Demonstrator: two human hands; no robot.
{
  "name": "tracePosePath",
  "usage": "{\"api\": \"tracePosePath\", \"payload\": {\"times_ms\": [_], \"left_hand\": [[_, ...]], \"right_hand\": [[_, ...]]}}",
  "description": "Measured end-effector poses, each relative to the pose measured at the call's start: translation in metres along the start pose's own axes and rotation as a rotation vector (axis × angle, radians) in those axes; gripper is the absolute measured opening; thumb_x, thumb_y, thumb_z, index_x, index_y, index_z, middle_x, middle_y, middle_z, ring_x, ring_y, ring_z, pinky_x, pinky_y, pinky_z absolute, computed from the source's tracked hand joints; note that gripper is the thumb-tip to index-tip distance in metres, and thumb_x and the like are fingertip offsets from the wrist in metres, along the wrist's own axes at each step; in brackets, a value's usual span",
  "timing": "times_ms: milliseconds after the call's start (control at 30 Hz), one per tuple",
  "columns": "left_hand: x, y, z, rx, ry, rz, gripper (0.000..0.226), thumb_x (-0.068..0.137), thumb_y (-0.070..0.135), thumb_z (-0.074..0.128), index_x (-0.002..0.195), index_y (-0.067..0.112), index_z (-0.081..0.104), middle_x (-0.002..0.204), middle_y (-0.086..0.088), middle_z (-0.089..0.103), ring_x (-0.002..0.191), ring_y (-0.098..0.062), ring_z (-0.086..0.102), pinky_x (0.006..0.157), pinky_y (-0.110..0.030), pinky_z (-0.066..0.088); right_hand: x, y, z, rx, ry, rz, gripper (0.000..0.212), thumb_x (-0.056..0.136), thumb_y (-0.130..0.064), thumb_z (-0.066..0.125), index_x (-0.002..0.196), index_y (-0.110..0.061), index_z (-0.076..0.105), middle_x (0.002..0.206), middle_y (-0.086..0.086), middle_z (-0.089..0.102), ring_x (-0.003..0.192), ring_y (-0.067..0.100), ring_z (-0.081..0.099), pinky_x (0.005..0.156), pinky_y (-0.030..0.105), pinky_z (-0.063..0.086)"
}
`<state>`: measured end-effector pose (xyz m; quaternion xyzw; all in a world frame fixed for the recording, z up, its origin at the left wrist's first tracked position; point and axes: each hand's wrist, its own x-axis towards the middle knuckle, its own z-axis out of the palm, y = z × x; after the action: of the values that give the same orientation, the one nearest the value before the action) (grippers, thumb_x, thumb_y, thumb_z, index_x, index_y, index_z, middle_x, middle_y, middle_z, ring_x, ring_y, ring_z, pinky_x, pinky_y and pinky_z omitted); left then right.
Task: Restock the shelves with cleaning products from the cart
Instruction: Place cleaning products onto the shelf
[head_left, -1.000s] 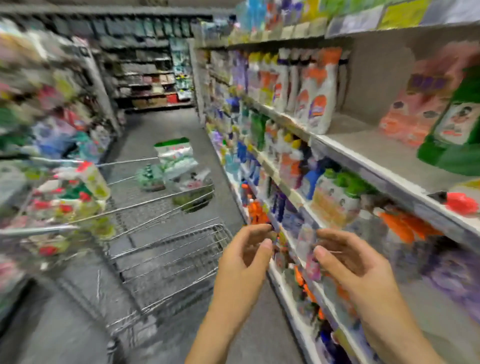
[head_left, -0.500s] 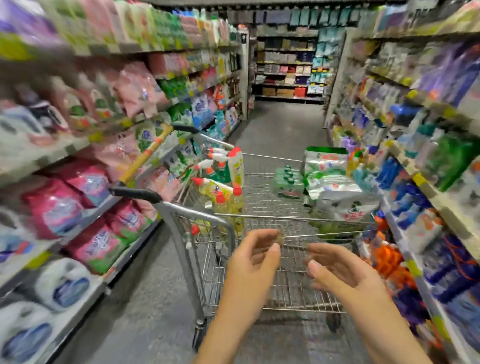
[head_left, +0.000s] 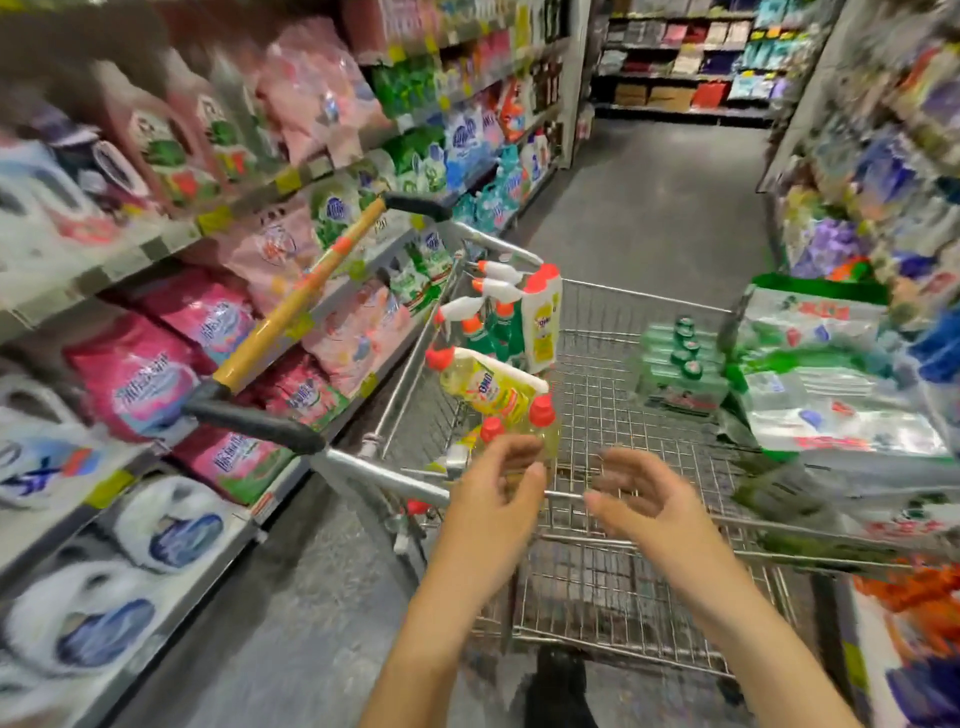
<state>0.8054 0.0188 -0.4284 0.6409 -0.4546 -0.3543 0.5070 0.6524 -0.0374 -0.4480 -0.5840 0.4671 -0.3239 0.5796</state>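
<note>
A wire shopping cart (head_left: 602, 415) stands in the aisle in front of me, its yellow handle (head_left: 306, 296) to the left. At its left end lie yellow red-capped bottles (head_left: 488, 384) and green spray bottles with white triggers (head_left: 493, 312). A pack of green bottles (head_left: 680, 364) sits further back, and silver-and-green refill bags (head_left: 826, 384) fill the right side. My left hand (head_left: 493, 499) and my right hand (head_left: 649, 504) hover over the cart's near rim with relaxed, slightly curled fingers, holding nothing. The left fingertips are just in front of a yellow bottle.
Shelves on the left (head_left: 156, 244) carry pink detergent bags and white jugs. Shelves on the right (head_left: 883, 171) hold mixed bottles, blurred. The grey aisle floor (head_left: 660, 192) runs ahead to far shelving (head_left: 685, 62). A dark shoe (head_left: 561, 686) shows below the cart.
My view has swung left from the right-hand shelves to the cart. Both hands stayed empty and now sit closer over the cart's near rim, by the yellow bottles.
</note>
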Motion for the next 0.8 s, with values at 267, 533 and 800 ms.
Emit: {"api": "tracePosePath", "payload": {"times_ms": [267,533,800], "left_hand": [[0.139,-0.026,0.025,0.470,0.040,-0.110,0.038,0.095,0.003,0.047,0.129,0.019,0.052,0.127,0.002,0.053,0.113,-0.010,0.051,0.094,-0.015,0.034],[0.190,-0.067,0.024,0.698,-0.236,-0.458,0.040,0.087,0.013,0.057,0.125,0.024,0.055,0.128,-0.005,0.057,0.117,-0.026,0.055,0.096,-0.037,0.046],[0.220,-0.079,0.025,0.665,-0.469,-0.451,0.057,0.082,0.012,0.065,0.135,0.023,0.047,0.137,-0.002,0.051,0.125,-0.021,0.049,0.103,-0.034,0.041]], "right_hand": [[0.159,0.046,-0.002,-0.303,-0.300,0.054,0.081,0.074,-0.015,0.082,0.140,-0.021,0.036,0.137,-0.005,0.037,0.128,0.013,0.038,0.111,0.035,0.035],[0.214,0.089,0.013,-0.264,-0.621,0.045,0.088,0.054,-0.029,0.093,0.126,-0.039,0.044,0.120,-0.023,0.058,0.113,-0.001,0.056,0.097,0.019,0.044],[0.235,0.070,0.003,-0.183,-0.272,0.021,0.064,0.053,-0.008,0.091,0.100,-0.033,0.054,0.094,-0.024,0.066,0.084,-0.004,0.063,0.073,0.008,0.048]]}}
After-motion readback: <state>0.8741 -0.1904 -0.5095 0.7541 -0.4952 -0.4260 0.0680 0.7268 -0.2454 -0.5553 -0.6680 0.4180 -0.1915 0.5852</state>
